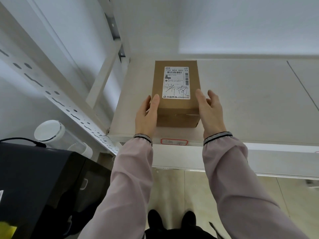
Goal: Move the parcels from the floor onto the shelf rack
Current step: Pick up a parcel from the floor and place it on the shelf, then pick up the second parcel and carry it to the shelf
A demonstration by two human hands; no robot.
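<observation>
A brown cardboard parcel [176, 107] with a white shipping label and black handwriting rests on the white shelf board [241, 100] of the rack, near its front left corner. My left hand [146, 116] presses against the parcel's left side, thumb on the top edge. My right hand [209, 112] lies against its right side, thumb at the top edge and fingers slightly spread. The parcel is clamped between both palms.
A perforated white rack upright [57, 94] slants past on the left. A red-bordered paper tag [174, 141] sits on the shelf's front edge. A black case [43, 187] and a white cylinder [51, 131] stand at the lower left. My feet [172, 221] are on the tiled floor.
</observation>
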